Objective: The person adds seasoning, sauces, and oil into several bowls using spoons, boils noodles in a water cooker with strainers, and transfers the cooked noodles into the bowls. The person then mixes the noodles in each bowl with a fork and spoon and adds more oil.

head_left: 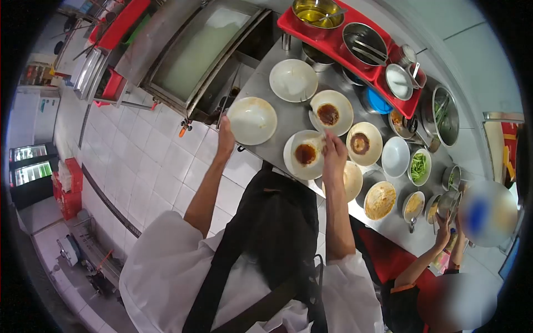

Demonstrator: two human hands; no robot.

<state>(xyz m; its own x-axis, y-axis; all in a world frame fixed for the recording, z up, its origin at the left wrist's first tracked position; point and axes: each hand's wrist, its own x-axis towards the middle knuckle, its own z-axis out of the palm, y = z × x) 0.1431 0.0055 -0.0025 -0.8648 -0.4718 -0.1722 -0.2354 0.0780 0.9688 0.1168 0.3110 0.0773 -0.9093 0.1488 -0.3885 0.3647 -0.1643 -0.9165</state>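
Two rows of white bowls stand on the steel counter [266, 83]. At its near left edge, my left hand [225, 139] grips the rim of a pale bowl [252, 121] with little in it. My right hand [333, 152] is closed over the counter, on what looks like a spoon [316, 120], blurred and partly hidden. Below that hand sits a bowl with dark brown sauce [305, 154]. Another sauced bowl [328, 115] lies just beyond it, and a third [361, 143] to the right. A pale bowl [290, 80] stands farther back.
A vat of cloudy liquid [202, 53] adjoins the counter on the left. Behind, a red tray [344, 47] holds pots and seasonings. Bowls of chopped greens [419, 166] and orange-brown paste [380, 201] stand right, where a co-worker's hands [443, 230] hold a metal bowl.
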